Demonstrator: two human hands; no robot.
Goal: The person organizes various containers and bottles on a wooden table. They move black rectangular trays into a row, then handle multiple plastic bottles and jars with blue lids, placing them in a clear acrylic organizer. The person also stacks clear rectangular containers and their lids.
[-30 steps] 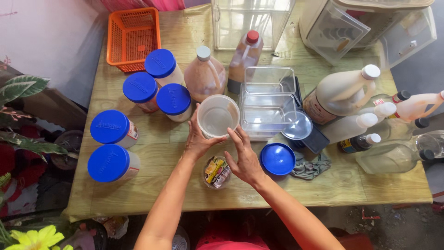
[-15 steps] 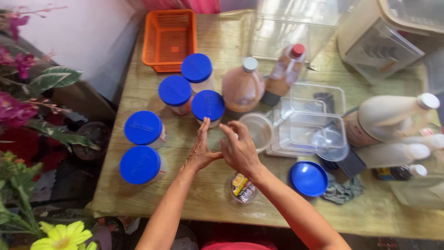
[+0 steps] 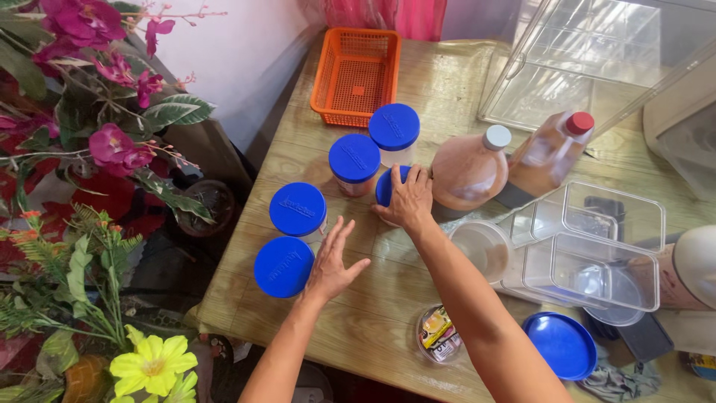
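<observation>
My right hand [image 3: 408, 200] grips a blue-lidded jar [image 3: 386, 188] from above; only the lid's left part shows under my fingers. My left hand [image 3: 333, 261] is spread flat over the wooden table [image 3: 388, 298], fingers apart, beside two more blue-lidded jars [image 3: 297, 210] [image 3: 283, 267]. Behind stand two further blue-lidded jars [image 3: 354, 160] [image 3: 394, 128]. An open clear round jar [image 3: 483, 248] sits to the right of my right forearm. Its loose blue lid [image 3: 563, 345] lies near the table's front edge.
An orange basket [image 3: 356, 75] stands at the back. Two jugs of brownish liquid [image 3: 468, 170] [image 3: 550, 153], stacked clear containers [image 3: 589, 254], a large clear box [image 3: 597, 60] and a small tub of packets [image 3: 438, 334] fill the right. Artificial flowers [image 3: 89, 142] crowd the left.
The view has swung left. My right hand left the open clear jar and closed on a blue-lidded jar; my left hand moved toward the nearest blue-lidded jars.
</observation>
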